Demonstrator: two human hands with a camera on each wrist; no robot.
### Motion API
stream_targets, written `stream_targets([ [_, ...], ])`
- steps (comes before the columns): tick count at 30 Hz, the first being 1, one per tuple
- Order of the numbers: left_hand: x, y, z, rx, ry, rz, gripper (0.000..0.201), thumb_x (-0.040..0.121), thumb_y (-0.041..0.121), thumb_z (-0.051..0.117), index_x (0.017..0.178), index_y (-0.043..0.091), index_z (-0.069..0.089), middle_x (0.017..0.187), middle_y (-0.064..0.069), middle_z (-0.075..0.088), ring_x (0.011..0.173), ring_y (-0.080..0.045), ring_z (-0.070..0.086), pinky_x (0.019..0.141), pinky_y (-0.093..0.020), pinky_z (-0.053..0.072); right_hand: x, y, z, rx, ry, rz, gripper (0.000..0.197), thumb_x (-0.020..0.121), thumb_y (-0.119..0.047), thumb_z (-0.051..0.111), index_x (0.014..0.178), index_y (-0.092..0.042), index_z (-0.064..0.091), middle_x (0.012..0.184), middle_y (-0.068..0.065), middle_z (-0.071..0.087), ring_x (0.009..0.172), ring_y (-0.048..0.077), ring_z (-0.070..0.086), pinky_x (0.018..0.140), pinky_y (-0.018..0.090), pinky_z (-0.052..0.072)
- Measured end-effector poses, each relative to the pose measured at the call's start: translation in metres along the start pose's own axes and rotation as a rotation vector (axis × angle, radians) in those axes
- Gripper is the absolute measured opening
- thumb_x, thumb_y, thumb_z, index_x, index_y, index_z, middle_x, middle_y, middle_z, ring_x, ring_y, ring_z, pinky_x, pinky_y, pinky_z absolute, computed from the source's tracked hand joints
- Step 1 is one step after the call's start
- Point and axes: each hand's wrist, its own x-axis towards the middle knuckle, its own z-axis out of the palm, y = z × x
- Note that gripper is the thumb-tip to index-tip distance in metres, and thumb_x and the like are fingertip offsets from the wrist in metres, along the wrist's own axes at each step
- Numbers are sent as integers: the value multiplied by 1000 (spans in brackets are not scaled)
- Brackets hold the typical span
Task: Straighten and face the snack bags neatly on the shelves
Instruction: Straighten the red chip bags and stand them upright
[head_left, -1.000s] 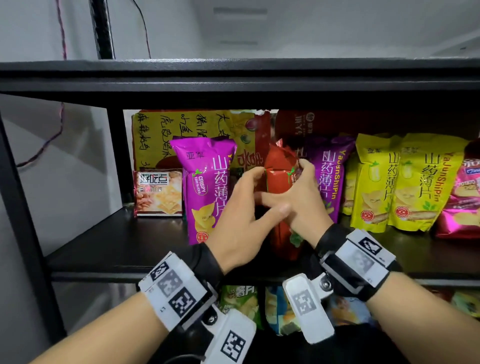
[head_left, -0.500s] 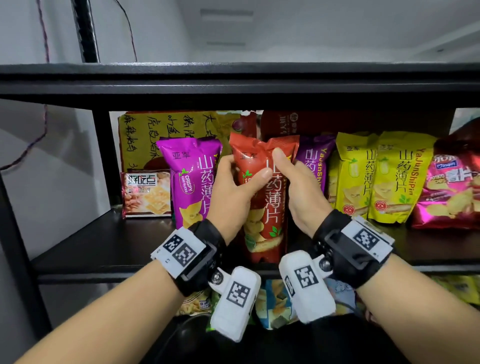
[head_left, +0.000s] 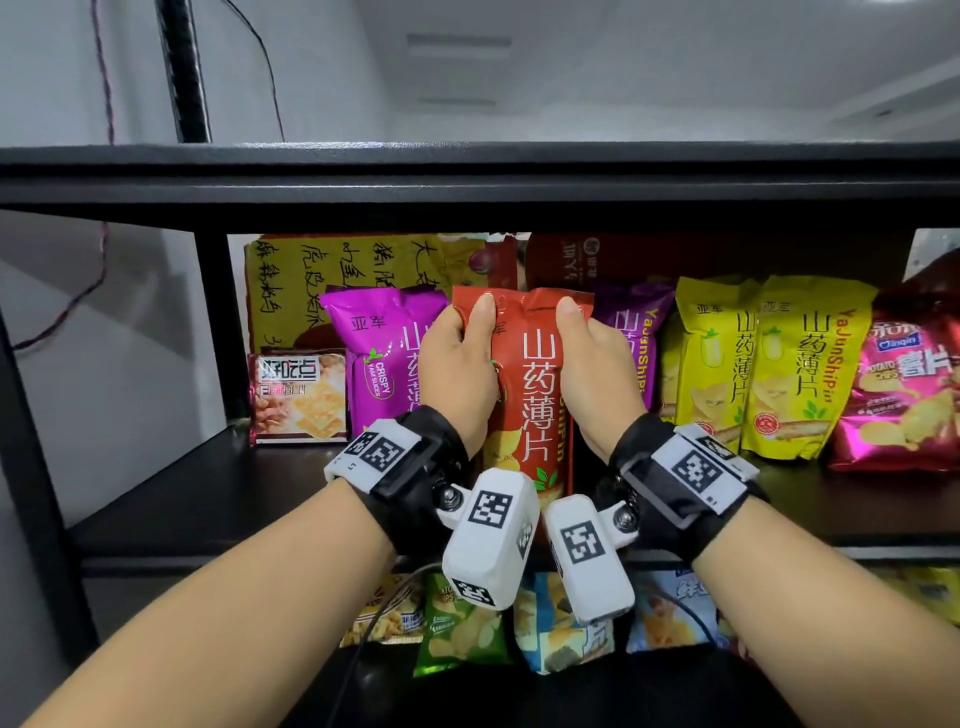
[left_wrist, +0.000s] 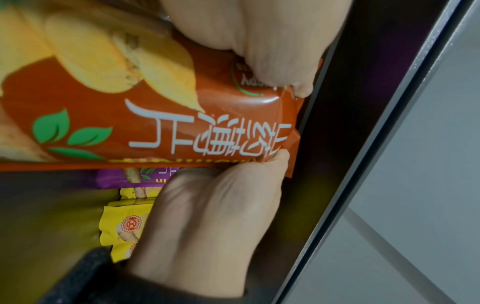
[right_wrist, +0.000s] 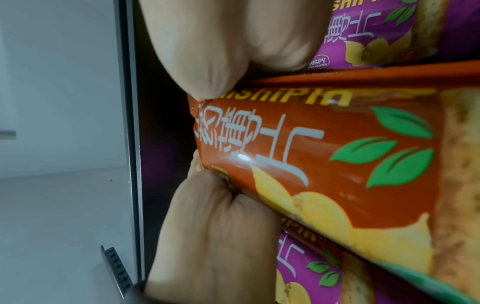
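Two hands, left (head_left: 457, 364) and right (head_left: 597, 374), pinching top corners of glossy red-orange yam-crisp bag (head_left: 530, 395), upright on black metal shelf (head_left: 208, 499).

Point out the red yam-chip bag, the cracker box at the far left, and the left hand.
red yam-chip bag (head_left: 537, 384): head view, on the white lettering of its front.
cracker box (head_left: 298, 397): head view, on its printed front face.
left hand (head_left: 457, 364): head view, on the back of the hand.

Left hand (head_left: 457, 364), right hand (head_left: 597, 374) raised side by side, each grip pinched closed.
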Motion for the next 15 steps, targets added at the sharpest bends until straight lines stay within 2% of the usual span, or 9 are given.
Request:
stream_targets([
  [2, 0, -1, -4, -20, -40, -3, 25, 104, 27, 52, 107, 6, 65, 99, -18, 75, 82, -26, 72, 75, -41, 60, 0, 2, -3, 16, -50, -18, 48, 99, -48, 44, 88, -9, 70, 87, 9, 76, 82, 26, 73, 83, 49, 59],
  [5, -7, -5, -14, -32, -182, -23, 15, 101, 24, 58, 111, 15, 65, 105, -11, 76, 93, -25, 73, 83, -41, 60, -3, 8, -13, 20, -179, -35, 44, 92, -55, 50, 98, -17, 71, 95, 3, 77, 89, 20, 74, 87, 44, 58],
  [8, -18, -18, -27, 0, -304, -57, 36, 93, 31, 68, 124, 15, 60, 116, -7, 73, 106, -25, 71, 91, -42, 57, -13, 17, -22, 47, -318, 14, 45, 85, -60, 57, 111, -25, 67, 109, 0, 75, 102, 19, 71, 94, 45, 54],
  [11, -31, -33, -40, 50, -360, -87, 51, 82, 32, 76, 126, 18, 56, 118, -5, 73, 108, -23, 71, 93, -43, 57, -22, 28, -30, 3, -410, 69, 40, 89, -51, 61, 120, -25, 60, 117, -2, 72, 107, 17, 70, 95, 46, 54],
  [15, -47, -48, -54, 137, -436, -106, 50, 82, 30, 78, 125, 29, 54, 119, 4, 72, 110, -16, 70, 92, -33, 57, -39, 46, -38, -30, -492, 113, 30, 93, -37, 64, 121, -29, 57, 118, -8, 71, 107, 9, 69, 80, 25, 58],
])
